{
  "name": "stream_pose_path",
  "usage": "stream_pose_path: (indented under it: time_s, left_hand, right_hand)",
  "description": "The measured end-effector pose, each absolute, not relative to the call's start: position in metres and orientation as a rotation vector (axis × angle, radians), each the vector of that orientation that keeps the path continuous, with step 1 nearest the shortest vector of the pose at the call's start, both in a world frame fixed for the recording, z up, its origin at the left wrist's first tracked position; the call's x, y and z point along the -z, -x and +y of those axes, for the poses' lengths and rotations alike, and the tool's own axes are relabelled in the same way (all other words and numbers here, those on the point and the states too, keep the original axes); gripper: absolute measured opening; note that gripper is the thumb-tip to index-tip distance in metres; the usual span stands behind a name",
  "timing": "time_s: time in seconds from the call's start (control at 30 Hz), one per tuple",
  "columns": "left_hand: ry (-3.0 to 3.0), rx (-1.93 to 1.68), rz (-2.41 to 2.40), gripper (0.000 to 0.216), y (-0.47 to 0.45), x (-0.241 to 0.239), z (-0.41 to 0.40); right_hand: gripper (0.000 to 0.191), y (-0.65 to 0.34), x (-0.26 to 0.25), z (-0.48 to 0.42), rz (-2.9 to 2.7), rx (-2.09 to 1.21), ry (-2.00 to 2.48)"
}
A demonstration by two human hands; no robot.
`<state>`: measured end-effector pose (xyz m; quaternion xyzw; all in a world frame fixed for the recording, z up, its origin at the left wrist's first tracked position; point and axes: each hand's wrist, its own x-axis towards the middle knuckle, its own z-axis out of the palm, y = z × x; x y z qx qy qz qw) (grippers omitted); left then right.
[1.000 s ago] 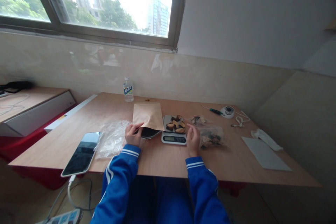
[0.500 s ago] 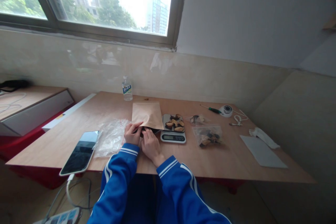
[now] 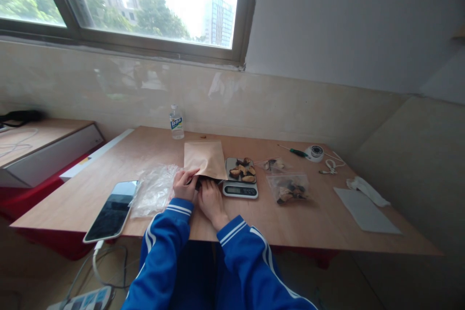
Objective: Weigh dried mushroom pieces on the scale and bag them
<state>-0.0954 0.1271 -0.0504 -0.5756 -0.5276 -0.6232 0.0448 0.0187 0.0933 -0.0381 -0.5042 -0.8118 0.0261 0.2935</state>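
Note:
A brown paper bag lies flat on the wooden table, its mouth facing me. My left hand pinches the bag's near left corner. Right beside it, my right hand has its fingertips on the dark mouth of the bag, holding its edge. Just right of the bag stands a small digital scale with several dark and tan dried pieces on its plate. Both my sleeves are blue with white stripes.
A zip bag of dried pieces and a smaller bag lie right of the scale. Clear plastic bags and a phone lie left. Farther off are a water bottle, a screwdriver, a tape roll and a grey sheet.
My right hand left the spot between the scale and the zip bag and moved left to the paper bag's mouth. My left hand stayed on the bag.

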Motion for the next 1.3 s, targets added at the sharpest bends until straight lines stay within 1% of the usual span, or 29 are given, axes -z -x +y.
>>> stream_pose_path:
  time_s: [0.27,0.47,0.63,0.8,0.9,1.03,1.2,1.3]
  left_hand:
    - [1.765,1.882,-1.603,0.014,0.096,0.051,0.128]
    - [1.785,1.848,-1.611,0.015,0.097,0.053,0.130]
    - [1.805,1.848,-1.625,0.016,0.096,0.050,0.128]
    - [1.797,1.872,-1.633,0.016,0.095,0.046,0.125]
    - [1.808,1.875,-1.653,0.016,0.095,0.045,0.124]
    - [1.833,1.876,-1.649,0.016,0.095,0.045,0.123]
    - [1.823,1.878,-1.638,0.015,0.096,0.048,0.125]
    - [1.807,1.882,-1.640,0.015,0.096,0.049,0.126]
  right_hand:
    - [0.033,-0.017,0.042,0.094,-2.068,-0.064,1.403]
    - [0.031,-0.018,0.043,0.095,-2.102,-0.088,1.410]
    - [0.034,-0.022,0.041,0.092,-2.085,-0.093,1.364]
    - [0.033,-0.025,0.042,0.090,-2.051,-0.149,1.317]
    - [0.038,-0.027,0.043,0.091,-2.014,-0.189,1.285]
    - [0.044,-0.026,0.045,0.093,-2.021,-0.145,1.302]
    - [0.038,-0.025,0.047,0.095,-2.052,-0.098,1.330]
    - [0.035,-0.027,0.047,0.095,-2.017,-0.125,1.301]
